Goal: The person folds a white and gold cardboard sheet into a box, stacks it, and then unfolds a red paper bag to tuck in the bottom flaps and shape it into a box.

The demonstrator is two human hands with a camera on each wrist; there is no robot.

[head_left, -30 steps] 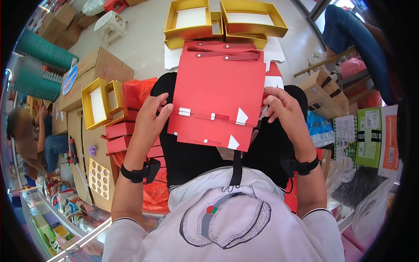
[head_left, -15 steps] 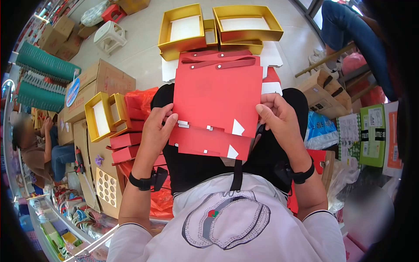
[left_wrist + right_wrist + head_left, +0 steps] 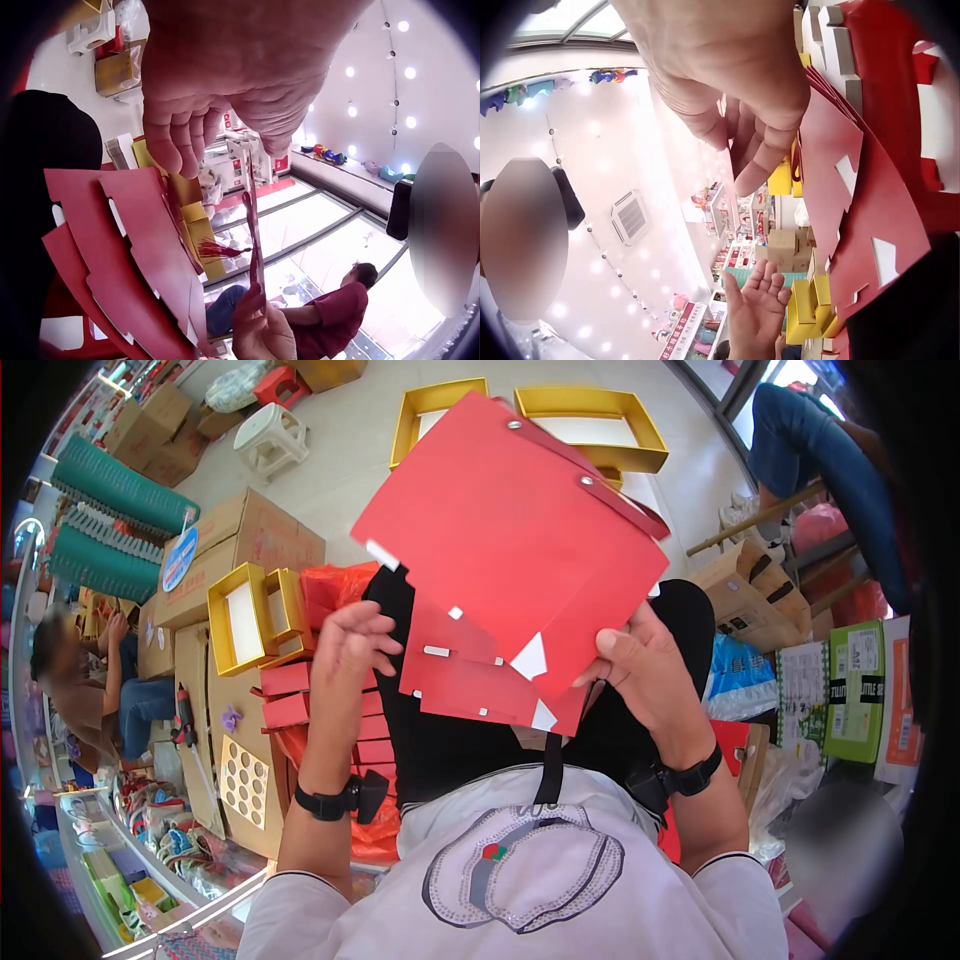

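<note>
Pinching flat red card sheet with dark-red strap (image 3: 500,525) by near-right edge with right hand (image 3: 645,675); holding left hand (image 3: 350,645) spread, just left of sheet. Keep pinch light, sparing notches; steady far-left edge with left fingers. Noting shallow gold open-topped boxes (image 3: 635,458) beyond both hands, apparently white-lined.

Open gap between left hand (image 3: 352,652) and red sheet (image 3: 515,525), gold boxes (image 3: 638,458) behind its far edge, apparently lower.
</note>
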